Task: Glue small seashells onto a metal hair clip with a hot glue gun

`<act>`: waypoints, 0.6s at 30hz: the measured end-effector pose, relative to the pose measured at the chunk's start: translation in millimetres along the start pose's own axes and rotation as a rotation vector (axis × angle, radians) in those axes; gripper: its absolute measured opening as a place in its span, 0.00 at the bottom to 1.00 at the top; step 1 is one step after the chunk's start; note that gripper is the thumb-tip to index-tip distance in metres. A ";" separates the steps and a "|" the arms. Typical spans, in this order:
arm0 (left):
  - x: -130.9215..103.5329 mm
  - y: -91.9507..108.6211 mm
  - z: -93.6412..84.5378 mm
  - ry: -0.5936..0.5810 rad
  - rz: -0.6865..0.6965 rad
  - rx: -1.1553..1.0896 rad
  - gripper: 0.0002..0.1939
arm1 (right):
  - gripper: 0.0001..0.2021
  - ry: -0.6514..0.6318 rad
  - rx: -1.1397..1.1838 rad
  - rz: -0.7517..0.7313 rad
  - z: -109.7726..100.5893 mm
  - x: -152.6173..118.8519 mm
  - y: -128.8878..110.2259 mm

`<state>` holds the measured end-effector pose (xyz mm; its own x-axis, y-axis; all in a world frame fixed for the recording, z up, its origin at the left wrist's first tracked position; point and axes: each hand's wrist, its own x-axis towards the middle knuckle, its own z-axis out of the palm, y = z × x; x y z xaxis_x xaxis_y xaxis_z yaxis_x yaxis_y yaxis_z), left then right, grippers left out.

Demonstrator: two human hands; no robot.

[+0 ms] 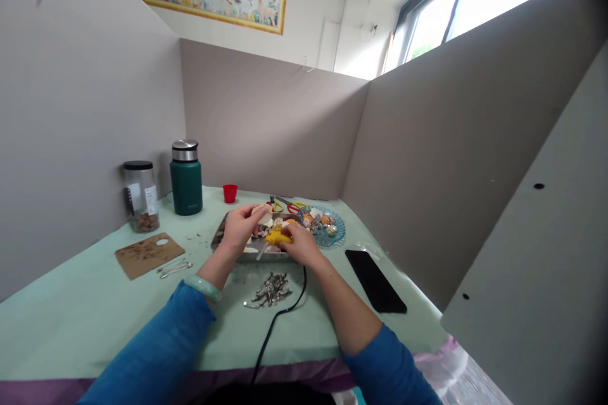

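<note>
My left hand (242,225) is closed around a pale, rounded piece that looks like a shell (263,211), held up over the metal tray (244,257). My right hand (299,243) grips a yellow hot glue gun (276,238) just to the right of it. A whitish glue stick (261,253) pokes out of the gun toward me, and a black cord (280,312) trails down over the table edge. Beneath both hands, the tray holds shells and small pieces, partly hidden by my fingers. A pile of small metal clips (272,291) lies in front of the tray.
Behind the tray lie scissors or pliers (291,205) with coloured handles. A blue glass plate (338,234) of shells stands right, near a black phone (376,281). At left are brown cardboard (142,258), safety pins (175,267), a jar (141,197), a green flask (186,180) and a red cup (230,193).
</note>
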<state>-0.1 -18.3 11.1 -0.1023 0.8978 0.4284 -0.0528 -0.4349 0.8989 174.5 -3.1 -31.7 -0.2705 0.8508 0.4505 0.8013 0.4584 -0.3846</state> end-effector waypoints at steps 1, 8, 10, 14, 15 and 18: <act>0.5 0.6 -0.6 0.009 0.002 -0.001 0.16 | 0.13 0.010 0.025 -0.018 0.4 0.1 0.6; 4.3 -0.5 -3.4 0.093 0.025 -0.029 0.16 | 0.13 0.179 0.526 0.077 -6.7 7.1 5.5; 5.2 -2.1 -4.0 0.113 0.033 -0.032 0.16 | 0.14 0.224 0.861 0.202 -13.6 9.2 5.2; 6.8 -6.6 -5.0 0.109 0.035 -0.021 0.16 | 0.18 0.277 1.454 0.438 -25.4 11.1 4.7; 6.9 -7.5 -5.1 0.097 0.031 -0.019 0.16 | 0.18 0.256 1.521 0.490 -26.3 11.3 4.9; 6.5 -9.1 -5.1 0.060 0.016 0.002 0.16 | 0.16 0.162 1.548 0.533 -25.4 11.6 4.6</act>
<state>-5.3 -8.9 5.3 -0.1621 0.8851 0.4363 -0.0486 -0.4488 0.8923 188.6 2.4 -7.8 -0.0206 0.9986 0.0477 -0.5097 0.0306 -0.8598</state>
